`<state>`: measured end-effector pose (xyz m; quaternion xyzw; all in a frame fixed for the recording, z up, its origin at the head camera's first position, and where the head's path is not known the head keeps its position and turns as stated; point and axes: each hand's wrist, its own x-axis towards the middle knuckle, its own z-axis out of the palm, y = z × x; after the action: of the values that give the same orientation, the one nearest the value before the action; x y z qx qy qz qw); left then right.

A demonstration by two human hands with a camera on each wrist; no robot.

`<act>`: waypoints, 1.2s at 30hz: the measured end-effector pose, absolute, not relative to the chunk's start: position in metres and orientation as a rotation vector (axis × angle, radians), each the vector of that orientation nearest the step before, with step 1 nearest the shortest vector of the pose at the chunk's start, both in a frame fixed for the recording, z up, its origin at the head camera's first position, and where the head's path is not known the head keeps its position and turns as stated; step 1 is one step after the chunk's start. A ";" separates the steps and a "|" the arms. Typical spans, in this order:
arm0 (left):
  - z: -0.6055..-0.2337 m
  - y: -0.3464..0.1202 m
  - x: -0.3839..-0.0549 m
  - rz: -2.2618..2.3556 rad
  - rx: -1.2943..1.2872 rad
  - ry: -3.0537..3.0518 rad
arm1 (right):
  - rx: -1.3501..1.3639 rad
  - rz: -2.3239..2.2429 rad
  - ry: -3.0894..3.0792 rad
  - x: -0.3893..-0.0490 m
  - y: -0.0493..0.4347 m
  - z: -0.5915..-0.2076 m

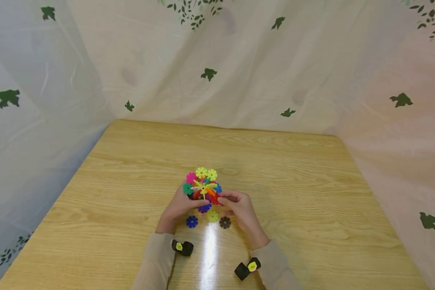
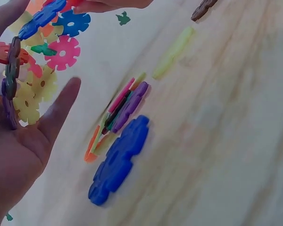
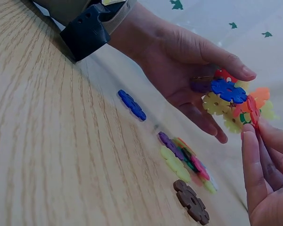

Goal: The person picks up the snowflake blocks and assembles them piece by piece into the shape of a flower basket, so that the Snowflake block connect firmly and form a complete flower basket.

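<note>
A many-coloured cluster of slotted flower-shaped plastic discs (image 1: 204,187) is held above the table by my left hand (image 1: 177,206). In the right wrist view, the left thumb lies over a blue disc (image 3: 228,91) on the cluster, with the other fingers beneath. My right hand (image 1: 242,209) pinches a red disc (image 3: 253,109) at the cluster's right side between thumb and fingertips. Yellow discs (image 2: 28,101) and a pink disc (image 2: 63,52) stick out of the cluster in the left wrist view. The left palm hides part of its underside.
On the wooden table (image 1: 293,173), below the hands, lie a loose blue disc (image 1: 192,221), a yellow disc (image 1: 213,216) and a brown disc (image 1: 225,222). Several more discs, including a purple one (image 2: 130,106), lie close together beyond them. Patterned cloth (image 1: 239,92) hangs behind the table.
</note>
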<state>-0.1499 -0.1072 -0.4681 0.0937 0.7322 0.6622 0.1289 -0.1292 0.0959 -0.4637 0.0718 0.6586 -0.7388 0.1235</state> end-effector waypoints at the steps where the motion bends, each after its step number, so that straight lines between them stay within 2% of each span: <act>1: -0.468 -0.108 -0.150 1.931 0.280 2.130 | 0.198 -2.143 1.926 -0.129 0.096 -0.463; 15: -0.467 -0.107 -0.152 2.012 0.381 2.196 | 0.210 -2.164 1.957 -0.129 0.094 -0.464; 29: -0.467 -0.113 -0.156 2.064 0.324 2.249 | 0.186 -2.189 1.973 -0.130 0.094 -0.466; 32: -0.467 -0.122 -0.158 2.112 0.316 2.234 | 0.087 -2.022 2.116 -0.130 0.093 -0.466; 36: -0.466 -0.137 -0.158 2.128 0.274 2.219 | -0.191 -1.566 2.439 -0.133 0.089 -0.465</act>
<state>-0.1579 -0.1375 -0.4664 0.0888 0.7185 0.6893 0.0274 -0.1325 0.0889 -0.4654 -0.0654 0.8338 -0.5353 0.1181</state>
